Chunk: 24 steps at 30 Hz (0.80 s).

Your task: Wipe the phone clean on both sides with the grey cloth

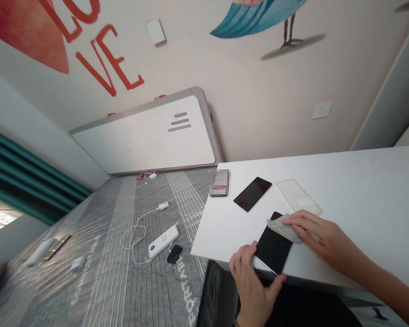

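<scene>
A flat black tablet (274,247) lies near the front edge of the white table. My left hand (254,281) grips it at the near end, fingers along its left side and thumb at the bottom corner. A pale grey wiping cloth (283,228) is pinched under the fingers of my right hand (322,236) and rests on the tablet's upper right part, hiding it. Just behind lies a second tablet (252,194) with a dark screen. Near my right fingers is a translucent case (298,195), which neither hand touches.
The white table (368,195) carries a small blurred box (220,183) at its left corner. Left of it, a plastic-covered mattress (150,281) holds a white power bank (164,240), cables and a small black device (174,254). A white headboard (150,136) stands against the wall.
</scene>
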Available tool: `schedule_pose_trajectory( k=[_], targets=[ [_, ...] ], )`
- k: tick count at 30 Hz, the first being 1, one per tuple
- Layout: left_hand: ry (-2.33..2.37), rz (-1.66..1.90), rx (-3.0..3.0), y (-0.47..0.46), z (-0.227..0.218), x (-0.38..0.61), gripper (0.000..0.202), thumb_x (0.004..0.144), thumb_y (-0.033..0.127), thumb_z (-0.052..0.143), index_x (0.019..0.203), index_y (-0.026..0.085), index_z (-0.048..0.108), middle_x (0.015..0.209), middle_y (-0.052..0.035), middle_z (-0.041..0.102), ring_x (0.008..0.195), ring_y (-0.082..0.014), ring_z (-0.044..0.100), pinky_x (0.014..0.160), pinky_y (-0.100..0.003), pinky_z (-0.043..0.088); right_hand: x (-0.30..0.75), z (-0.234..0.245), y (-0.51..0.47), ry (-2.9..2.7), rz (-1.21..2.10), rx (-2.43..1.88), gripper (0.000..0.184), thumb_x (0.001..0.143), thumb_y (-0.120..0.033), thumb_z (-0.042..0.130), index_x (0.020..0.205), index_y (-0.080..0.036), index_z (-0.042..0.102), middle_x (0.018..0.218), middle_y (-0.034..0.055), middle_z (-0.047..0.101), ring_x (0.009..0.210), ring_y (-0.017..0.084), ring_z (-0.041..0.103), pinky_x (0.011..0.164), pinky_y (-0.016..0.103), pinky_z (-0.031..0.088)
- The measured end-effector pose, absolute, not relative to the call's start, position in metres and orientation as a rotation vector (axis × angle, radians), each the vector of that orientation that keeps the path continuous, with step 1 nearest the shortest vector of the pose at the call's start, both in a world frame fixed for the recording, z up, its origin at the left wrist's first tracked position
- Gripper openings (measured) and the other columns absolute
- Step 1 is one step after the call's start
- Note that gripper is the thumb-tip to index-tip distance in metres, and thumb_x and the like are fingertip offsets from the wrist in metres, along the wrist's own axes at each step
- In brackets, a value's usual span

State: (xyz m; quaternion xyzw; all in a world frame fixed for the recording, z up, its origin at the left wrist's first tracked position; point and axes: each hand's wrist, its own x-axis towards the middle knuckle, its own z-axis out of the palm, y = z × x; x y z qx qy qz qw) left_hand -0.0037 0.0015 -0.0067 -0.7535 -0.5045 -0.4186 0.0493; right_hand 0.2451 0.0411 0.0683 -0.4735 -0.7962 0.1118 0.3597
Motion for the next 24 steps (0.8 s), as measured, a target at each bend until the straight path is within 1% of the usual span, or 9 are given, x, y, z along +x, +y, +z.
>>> schedule_pose_trajectory(
  k=[5, 8, 11, 14, 16, 18, 21, 22, 24],
  targets=[
    [-1.490, -1.262, -2.283, 0.003, -0.010, -0.005, 0.070, 0.097, 0.070, 0.050, 0.139, 0.014, 0.051, 0.126, -0.0116, 0.066, 0.120, -0.0247, 0.060, 0.105, -0.041, 0.040, 0.239, 0.055, 0.039, -2.174, 0.247, -1.181, 0.031, 0.105, -0.033, 0.050, 0.130, -0.030, 0.069, 0.135, 0.0070, 0.067, 0.127, 0.022, 0.063, 0.107, 0.039, 0.057],
    [-1.462, -1.255, -2.258, 0.005, -0.012, -0.005, 0.070, 0.098, 0.071, 0.048, 0.138, 0.014, 0.052, 0.125, -0.0109, 0.068, 0.119, -0.0245, 0.061, 0.104, -0.041, 0.039, 0.237, 0.041, 0.037, -2.226, 0.158, -1.197, 0.037, 0.104, -0.035, 0.052, 0.139, -0.032, 0.065, 0.152, 0.0050, 0.057, 0.140, 0.025, 0.054, 0.116, 0.046, 0.050],
    [-1.459, -1.244, -2.244, 0.007, -0.015, -0.006, 0.070, 0.097, 0.072, 0.048, 0.138, 0.015, 0.053, 0.125, -0.0107, 0.068, 0.119, -0.0250, 0.062, 0.104, -0.041, 0.040, 0.232, 0.032, 0.030, -2.291, 0.088, -1.213, 0.050, 0.103, -0.040, 0.055, 0.153, -0.034, 0.053, 0.162, 0.0021, 0.047, 0.150, 0.028, 0.044, 0.123, 0.050, 0.042],
    [-1.451, -1.235, -2.239, 0.008, -0.018, -0.006, 0.070, 0.097, 0.071, 0.048, 0.138, 0.015, 0.053, 0.125, -0.0110, 0.068, 0.119, -0.0255, 0.062, 0.104, -0.042, 0.041, 0.225, 0.032, 0.020, -2.381, 0.175, -1.180, 0.060, 0.104, -0.043, 0.055, 0.161, -0.037, 0.037, 0.164, -0.0018, 0.042, 0.153, 0.025, 0.039, 0.127, 0.046, 0.036],
    [-1.427, -1.246, -2.236, 0.008, -0.019, -0.007, 0.068, 0.098, 0.069, 0.047, 0.138, 0.015, 0.053, 0.125, -0.0112, 0.068, 0.119, -0.0253, 0.063, 0.105, -0.042, 0.042, 0.223, 0.036, 0.016, -2.453, 0.255, -1.135, 0.063, 0.105, -0.045, 0.054, 0.163, -0.040, 0.031, 0.165, -0.0036, 0.040, 0.152, 0.023, 0.040, 0.128, 0.044, 0.035],
    [-1.433, -1.249, -2.240, 0.007, -0.019, -0.007, 0.067, 0.099, 0.068, 0.047, 0.139, 0.014, 0.052, 0.126, -0.0114, 0.068, 0.120, -0.0250, 0.062, 0.106, -0.042, 0.041, 0.225, 0.040, 0.019, -2.472, 0.247, -1.152, 0.060, 0.105, -0.045, 0.053, 0.161, -0.042, 0.033, 0.163, -0.0031, 0.043, 0.151, 0.025, 0.043, 0.128, 0.049, 0.034],
    [-1.462, -1.244, -2.254, 0.006, -0.018, -0.006, 0.067, 0.098, 0.068, 0.049, 0.138, 0.014, 0.052, 0.127, -0.0114, 0.067, 0.122, -0.0251, 0.061, 0.106, -0.042, 0.041, 0.229, 0.044, 0.028, -2.426, 0.157, -1.280, 0.051, 0.107, -0.045, 0.050, 0.157, -0.039, 0.043, 0.160, 0.0004, 0.046, 0.152, 0.033, 0.040, 0.124, 0.063, 0.033],
    [-1.458, -1.248, -2.256, 0.006, -0.018, -0.006, 0.067, 0.098, 0.068, 0.050, 0.138, 0.015, 0.052, 0.127, -0.0113, 0.067, 0.121, -0.0251, 0.061, 0.105, -0.042, 0.041, 0.230, 0.045, 0.030, -2.437, 0.162, -1.287, 0.052, 0.107, -0.046, 0.049, 0.158, -0.038, 0.043, 0.161, 0.0014, 0.045, 0.153, 0.034, 0.039, 0.123, 0.064, 0.034],
    [-1.438, -1.261, -2.256, 0.006, -0.017, -0.006, 0.066, 0.098, 0.067, 0.051, 0.138, 0.015, 0.052, 0.126, -0.0113, 0.067, 0.120, -0.0251, 0.061, 0.104, -0.042, 0.042, 0.231, 0.046, 0.031, -2.527, 0.250, -1.225, 0.058, 0.106, -0.048, 0.049, 0.161, -0.038, 0.035, 0.165, 0.0015, 0.038, 0.153, 0.033, 0.037, 0.124, 0.062, 0.035]
  ],
)
